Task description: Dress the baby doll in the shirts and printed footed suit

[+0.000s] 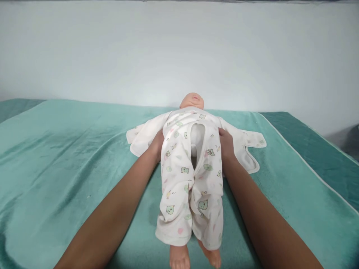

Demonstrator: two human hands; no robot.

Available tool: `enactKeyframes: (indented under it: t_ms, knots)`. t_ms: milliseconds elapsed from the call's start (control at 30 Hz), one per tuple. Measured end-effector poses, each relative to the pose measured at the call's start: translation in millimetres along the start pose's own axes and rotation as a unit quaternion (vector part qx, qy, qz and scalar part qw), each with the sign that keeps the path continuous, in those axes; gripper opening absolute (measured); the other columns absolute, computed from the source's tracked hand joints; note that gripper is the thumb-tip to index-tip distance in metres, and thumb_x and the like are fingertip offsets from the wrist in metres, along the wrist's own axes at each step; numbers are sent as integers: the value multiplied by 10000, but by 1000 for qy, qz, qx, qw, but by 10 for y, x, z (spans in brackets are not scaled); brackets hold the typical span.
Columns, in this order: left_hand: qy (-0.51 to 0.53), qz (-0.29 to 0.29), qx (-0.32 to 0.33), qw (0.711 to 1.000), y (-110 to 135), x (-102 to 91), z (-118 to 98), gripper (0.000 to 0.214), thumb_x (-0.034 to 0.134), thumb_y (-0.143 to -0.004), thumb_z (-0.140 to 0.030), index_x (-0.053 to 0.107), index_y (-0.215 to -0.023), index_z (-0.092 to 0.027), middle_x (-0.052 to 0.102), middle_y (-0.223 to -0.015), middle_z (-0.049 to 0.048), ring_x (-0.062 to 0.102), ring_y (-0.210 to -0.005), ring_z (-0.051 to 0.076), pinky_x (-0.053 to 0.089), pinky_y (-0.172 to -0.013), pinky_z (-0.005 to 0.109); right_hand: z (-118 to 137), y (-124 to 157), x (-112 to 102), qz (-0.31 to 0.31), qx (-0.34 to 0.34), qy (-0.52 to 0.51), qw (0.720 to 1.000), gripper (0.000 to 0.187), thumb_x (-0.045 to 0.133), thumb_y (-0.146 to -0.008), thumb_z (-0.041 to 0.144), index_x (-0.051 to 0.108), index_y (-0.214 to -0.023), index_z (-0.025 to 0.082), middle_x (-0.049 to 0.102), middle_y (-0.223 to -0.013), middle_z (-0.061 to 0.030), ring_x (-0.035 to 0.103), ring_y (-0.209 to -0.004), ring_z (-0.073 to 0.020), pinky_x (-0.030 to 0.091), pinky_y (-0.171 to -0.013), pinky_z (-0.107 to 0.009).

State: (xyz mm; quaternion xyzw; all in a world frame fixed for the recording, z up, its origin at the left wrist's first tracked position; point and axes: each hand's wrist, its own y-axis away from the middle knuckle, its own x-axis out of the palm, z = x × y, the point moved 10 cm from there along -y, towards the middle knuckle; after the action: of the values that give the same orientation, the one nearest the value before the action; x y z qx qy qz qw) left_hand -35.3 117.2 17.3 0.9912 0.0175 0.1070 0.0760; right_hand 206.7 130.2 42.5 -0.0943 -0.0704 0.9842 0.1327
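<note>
A baby doll (pixel 193 100) lies on its back, its head at the far end and its bare feet (pixel 180 257) nearest me. It wears white open-crotch baby pants (pixel 175 175) with green, pink and yellow animal prints. Beneath its upper body a matching white baby jacket (pixel 246 155) is spread, sleeves out to both sides. My left hand (pixel 159 142) grips the left side of the pants at the hip. On the opposite side my right hand (pixel 226 144) holds the pants at the same height. The cloth hides most of the fingers of both hands.
A wrinkled light green blanket (pixel 70 160) covers the surface under the doll. Darker green cloth (pixel 316 149) shows beyond its white-edged right border. A pale wall (pixel 179 48) rises behind. Something dark (pixel 350 142) is at the far right edge.
</note>
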Motion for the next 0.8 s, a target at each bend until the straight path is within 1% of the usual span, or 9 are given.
enactKeyframes:
  t_ms: [67,167,233,300,367,467,567,667,800]
  knots:
    - [-51,-9,21,998,13,-75,-63,222,671,-711,-375,700,-808,-178,722,-754,67,662,-871,284,546,-806,403,29,15,-122,-52,-20,-3,998,172,609,-761,350,670,-840,210,722,-828,-37,638,-821,-229,511,-767,-367]
    - [-193,-81,118,971,41,-254,-314,200,637,-744,-320,734,-844,-177,758,-879,67,659,-916,282,530,-830,400,187,22,-255,-116,-92,-1,989,160,596,-810,305,667,-930,227,724,-902,-40,650,-845,-211,515,-834,-379]
    - [-236,-132,195,943,42,-321,-514,223,600,-800,-318,743,-919,-195,766,-973,59,665,-965,255,516,-887,382,311,-23,-194,-100,-141,9,985,152,604,-829,311,674,-944,240,721,-980,-46,651,-907,-209,508,-882,-381]
    - [-228,-152,241,931,-30,-324,-644,239,593,-834,-328,737,-980,-204,761,-1040,57,671,-994,219,500,-936,354,374,-124,-27,-39,-159,23,986,135,620,-832,334,685,-908,244,717,-1006,-44,644,-937,-211,503,-896,-380]
    - [-219,-117,249,936,-190,-230,-698,241,623,-833,-346,735,-982,-194,756,-1066,65,671,-1004,206,494,-949,337,389,-239,139,25,-159,32,986,129,630,-828,348,690,-862,239,716,-1005,-40,637,-948,-213,493,-905,-383]
    - [-207,-3,217,954,-427,-12,-685,255,683,-807,-390,728,-958,-190,736,-1142,75,661,-1045,217,490,-950,343,414,-374,258,82,-162,45,982,124,642,-819,352,678,-845,237,710,-1079,-42,622,-1028,-222,455,-961,-395]
    - [-214,93,170,957,-501,113,-639,246,699,-804,-439,708,-857,-199,693,-1255,79,625,-1142,245,487,-945,354,440,-413,358,162,-157,62,972,147,643,-830,378,645,-809,232,675,-1226,-47,594,-1134,-232,398,-1033,-404]
    - [-244,137,143,949,-460,122,-632,236,700,-805,-436,683,-762,-204,624,-1373,67,585,-1215,262,480,-961,368,468,-373,439,240,-146,66,958,188,650,-840,408,607,-793,231,626,-1344,-36,561,-1216,-244,360,-1070,-413]
    - [-267,163,139,940,-372,140,-657,212,705,-803,-420,669,-776,-212,546,-1471,49,585,-1205,257,480,-959,377,498,-330,475,279,-135,30,950,179,689,-814,381,582,-826,237,607,-1388,-30,530,-1276,-252,375,-1062,-414]
